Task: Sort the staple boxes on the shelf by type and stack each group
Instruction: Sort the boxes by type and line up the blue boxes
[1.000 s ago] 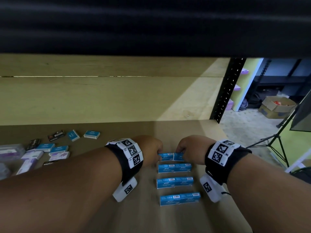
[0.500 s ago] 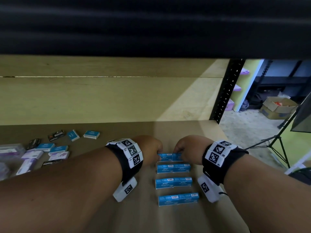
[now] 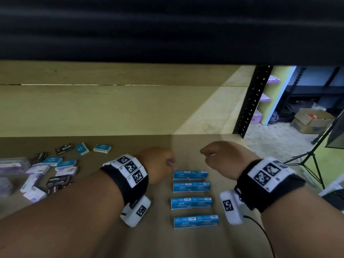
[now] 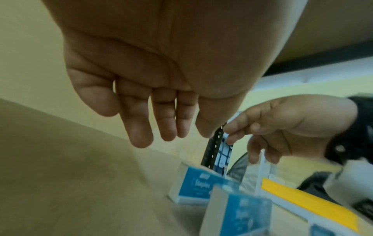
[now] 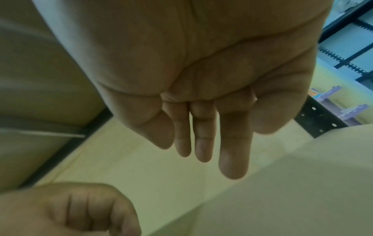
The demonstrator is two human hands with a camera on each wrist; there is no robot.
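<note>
On the brown shelf board (image 3: 104, 237), both hands have lifted off the farthest blue staple box (image 3: 190, 175), which they were touching half a second ago. Left hand (image 3: 160, 164) and right hand (image 3: 225, 157) now hover apart above it, fingers loosely hanging, holding nothing. Four blue boxes lie in a column; mixed boxes (image 3: 48, 174) remain scattered at far left.

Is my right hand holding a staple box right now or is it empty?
Empty. The right hand hangs with relaxed fingers and nothing between them; the nearest blue box lies alone on the shelf.
</note>
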